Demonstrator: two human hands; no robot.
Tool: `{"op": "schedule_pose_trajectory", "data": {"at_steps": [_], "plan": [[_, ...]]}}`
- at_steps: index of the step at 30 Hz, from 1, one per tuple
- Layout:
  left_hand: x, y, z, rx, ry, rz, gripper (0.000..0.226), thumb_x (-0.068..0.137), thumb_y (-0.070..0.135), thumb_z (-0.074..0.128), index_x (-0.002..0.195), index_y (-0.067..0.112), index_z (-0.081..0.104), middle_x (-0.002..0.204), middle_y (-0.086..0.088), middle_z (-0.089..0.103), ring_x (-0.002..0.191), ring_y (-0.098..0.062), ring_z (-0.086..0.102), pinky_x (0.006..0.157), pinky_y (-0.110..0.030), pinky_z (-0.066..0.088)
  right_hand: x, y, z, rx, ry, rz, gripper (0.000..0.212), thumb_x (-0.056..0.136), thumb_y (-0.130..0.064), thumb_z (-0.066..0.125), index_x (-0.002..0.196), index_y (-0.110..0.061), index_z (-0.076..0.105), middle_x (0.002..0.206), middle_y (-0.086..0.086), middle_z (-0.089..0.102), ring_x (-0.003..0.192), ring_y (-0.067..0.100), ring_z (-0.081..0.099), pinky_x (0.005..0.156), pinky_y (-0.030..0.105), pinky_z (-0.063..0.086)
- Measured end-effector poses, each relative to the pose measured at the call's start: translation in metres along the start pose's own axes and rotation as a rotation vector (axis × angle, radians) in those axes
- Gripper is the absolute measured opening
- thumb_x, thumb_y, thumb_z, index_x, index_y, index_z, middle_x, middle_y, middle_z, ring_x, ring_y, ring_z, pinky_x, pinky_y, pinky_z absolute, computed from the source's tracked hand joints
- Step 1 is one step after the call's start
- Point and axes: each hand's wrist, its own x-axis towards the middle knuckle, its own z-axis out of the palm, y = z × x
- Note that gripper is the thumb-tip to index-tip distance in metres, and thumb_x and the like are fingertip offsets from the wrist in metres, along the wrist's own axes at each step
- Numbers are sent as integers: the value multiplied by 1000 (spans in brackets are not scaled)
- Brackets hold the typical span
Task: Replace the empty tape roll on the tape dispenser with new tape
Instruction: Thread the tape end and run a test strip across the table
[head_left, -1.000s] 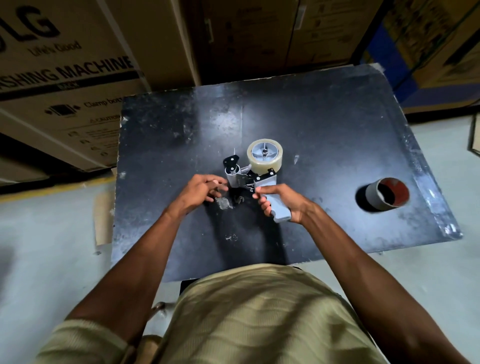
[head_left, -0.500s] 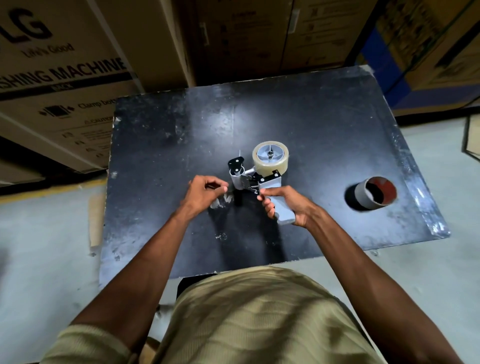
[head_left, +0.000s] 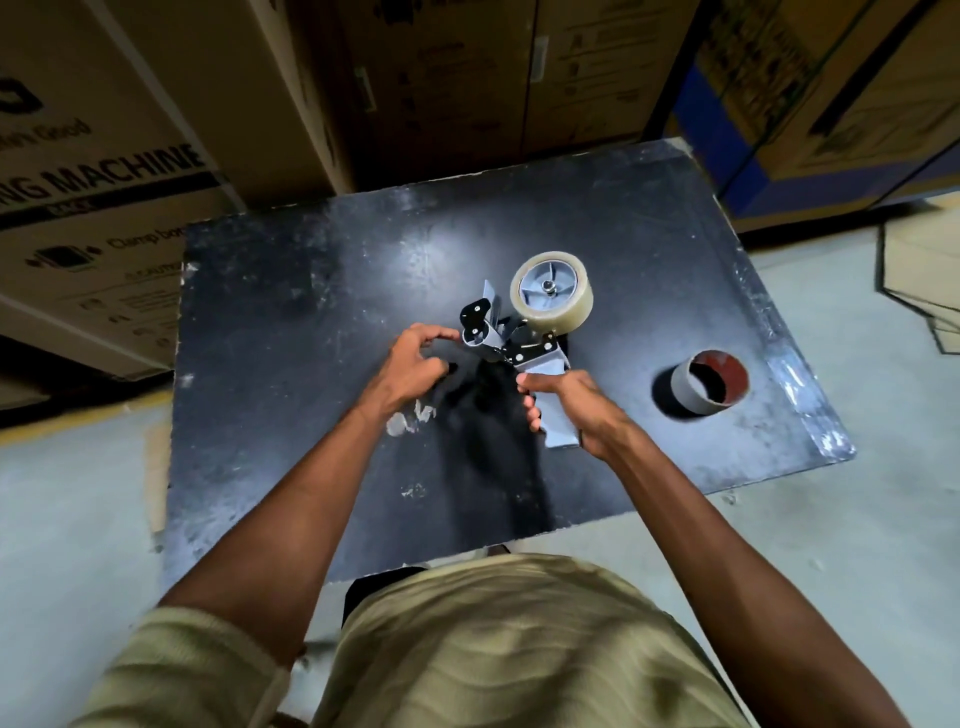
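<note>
Lifting the tape dispenser (head_left: 524, 343) higher, right hand (head_left: 576, 405) grip clasps its handle, left hand (head_left: 410, 364) pinching.

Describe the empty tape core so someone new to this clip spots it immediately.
Start at the black table. Toward its right edge, apart from both hands, the empty tape core lies alone. Unlike the clear tape roll mounted on the dispenser, it is a bare grey ring with a reddish-brown inside.

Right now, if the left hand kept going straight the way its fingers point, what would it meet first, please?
The left hand points right and slightly away, at the tape dispenser's grey front roller. It would probably meet that roller first; its fingertips already look almost on it, though depth is unclear.
</note>
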Motion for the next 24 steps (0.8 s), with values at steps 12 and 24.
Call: {"op": "schedule_pose_trajectory", "data": {"at_steps": [12, 24], "plan": [[57, 23, 8, 281, -104, 12, 95, 56, 17, 49, 147, 43, 37, 151, -1, 26, 132, -28, 31, 112, -43, 24, 26, -18, -4, -286, 293, -295, 19, 91, -16, 71, 74, -8, 65, 60, 10, 61, 47, 20, 55, 47, 30, 49], [59, -21, 33, 822, -168, 132, 80, 89, 39, 57, 151, 55, 9, 164, -7, -25, 151, -39, -10, 117, -65, 5, 32, 36, -18, -699, 472, -313, 35, 84, -45, 69, 83, -10, 65, 70, 11, 71, 65, 33, 71, 59, 43, 59]]}}
